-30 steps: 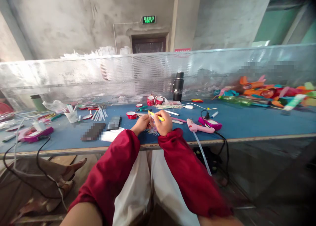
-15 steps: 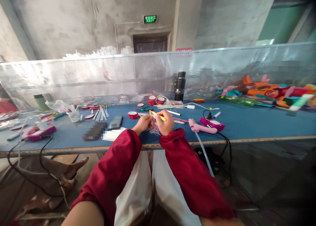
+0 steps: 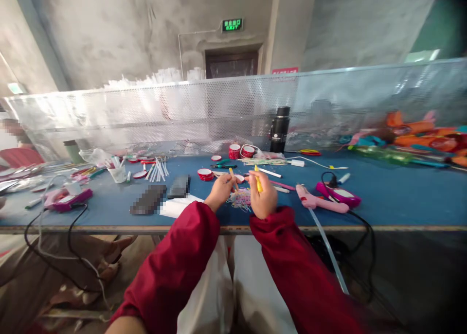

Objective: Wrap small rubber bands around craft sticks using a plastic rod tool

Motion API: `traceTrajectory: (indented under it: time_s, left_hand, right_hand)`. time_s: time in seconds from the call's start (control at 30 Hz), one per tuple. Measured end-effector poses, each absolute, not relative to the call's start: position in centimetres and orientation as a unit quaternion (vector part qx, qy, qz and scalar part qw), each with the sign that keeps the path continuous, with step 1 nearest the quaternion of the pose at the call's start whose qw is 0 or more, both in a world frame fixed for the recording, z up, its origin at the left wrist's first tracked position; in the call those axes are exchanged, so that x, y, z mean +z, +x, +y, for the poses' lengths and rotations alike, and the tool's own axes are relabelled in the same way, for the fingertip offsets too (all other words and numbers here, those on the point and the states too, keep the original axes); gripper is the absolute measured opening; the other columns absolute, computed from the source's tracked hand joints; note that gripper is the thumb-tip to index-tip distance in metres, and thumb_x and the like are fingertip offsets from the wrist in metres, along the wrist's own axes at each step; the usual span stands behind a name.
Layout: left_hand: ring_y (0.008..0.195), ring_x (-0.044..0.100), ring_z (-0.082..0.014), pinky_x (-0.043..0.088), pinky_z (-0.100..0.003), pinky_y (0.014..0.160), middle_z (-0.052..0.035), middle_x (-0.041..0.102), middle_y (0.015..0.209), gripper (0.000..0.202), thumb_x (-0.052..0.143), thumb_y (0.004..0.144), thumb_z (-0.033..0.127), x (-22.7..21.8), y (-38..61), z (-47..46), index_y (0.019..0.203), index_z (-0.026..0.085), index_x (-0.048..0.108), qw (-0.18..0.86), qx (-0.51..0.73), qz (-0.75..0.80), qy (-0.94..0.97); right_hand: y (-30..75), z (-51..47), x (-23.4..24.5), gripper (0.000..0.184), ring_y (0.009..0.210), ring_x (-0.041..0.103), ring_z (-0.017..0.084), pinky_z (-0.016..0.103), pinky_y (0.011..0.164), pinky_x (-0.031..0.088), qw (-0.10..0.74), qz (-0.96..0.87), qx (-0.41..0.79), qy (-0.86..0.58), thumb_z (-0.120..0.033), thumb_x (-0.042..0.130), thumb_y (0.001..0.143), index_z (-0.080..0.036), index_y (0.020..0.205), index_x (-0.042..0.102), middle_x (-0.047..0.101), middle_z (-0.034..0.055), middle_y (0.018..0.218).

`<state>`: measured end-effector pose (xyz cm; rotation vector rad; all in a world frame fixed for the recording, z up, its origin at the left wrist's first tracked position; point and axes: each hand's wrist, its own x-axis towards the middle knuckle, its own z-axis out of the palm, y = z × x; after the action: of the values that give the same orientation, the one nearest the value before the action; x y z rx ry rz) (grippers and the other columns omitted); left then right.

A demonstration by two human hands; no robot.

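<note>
My left hand (image 3: 220, 192) is closed in a pinch on a thin orange stick (image 3: 232, 174) that points up and away. My right hand (image 3: 263, 198) is wrapped round a yellow stick (image 3: 257, 183), held nearly upright. Both hands hover over a small heap of colourful rubber bands (image 3: 241, 200) near the front edge of the blue table (image 3: 401, 198). Red sleeves cover both forearms.
A pink glue gun (image 3: 317, 202) with a clear stick lies right of my hands, a magenta device (image 3: 339, 193) behind it. Red tape rolls (image 3: 205, 174), white sticks (image 3: 157, 168), a black flask (image 3: 279, 130), dark phones (image 3: 160, 194) and a perforated metal screen (image 3: 146, 115) surround them. Another person's sleeve (image 3: 20, 155) shows far left.
My hands have drawn apart: the one yellow-tipped stick held between them is now two separate pieces, orange in the left, yellow in the right. The view has swung left.
</note>
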<state>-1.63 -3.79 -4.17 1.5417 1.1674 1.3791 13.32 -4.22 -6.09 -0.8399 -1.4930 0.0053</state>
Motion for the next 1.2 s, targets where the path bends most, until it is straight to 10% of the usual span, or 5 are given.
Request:
traceTrajectory:
  time_s: [0.27,0.87,1.2]
  left_hand:
    - [0.059,0.047,-0.011,0.035,-0.023,0.056,0.0027,0.055,0.064,0.023,0.058,0.093,0.025,-4.5,-1.3,-3.8,0.075,0.015,0.068,0.332,0.529,0.442,0.644]
    - [0.077,0.069,-0.0183,0.045,-0.027,0.068,-0.0003,0.079,0.087,0.003,0.072,0.089,0.024,-2.3,-0.5,-7.0,0.089,0.025,0.076,0.228,0.492,0.564,0.623]
    - [0.082,0.076,-0.0235,0.052,-0.031,0.072,-0.0015,0.081,0.088,0.025,0.077,0.088,0.029,-1.9,-0.4,-7.4,0.111,0.028,0.067,0.185,0.462,0.597,0.629]
  right_hand:
    - [13.4,-4.2,-6.6,0.036,0.093,0.077,0.027,0.042,0.088,0.061,0.601,-0.707,-0.01,-0.372,-0.052,0.07,0.092,-0.024,0.116,0.064,0.079,0.0082,0.107]
    - [13.7,-5.3,-6.0,0.017,0.08,0.075,0.025,0.036,0.071,0.059,0.535,-0.741,-0.074,-0.398,-0.04,0.059,0.098,-0.029,0.109,0.065,0.076,0.0042,0.091]
    - [13.9,-6.2,-5.9,0.026,0.077,0.074,0.027,0.04,0.072,0.058,0.547,-0.721,-0.077,-0.419,-0.05,0.064,0.098,-0.031,0.116,0.065,0.075,0.0055,0.088]
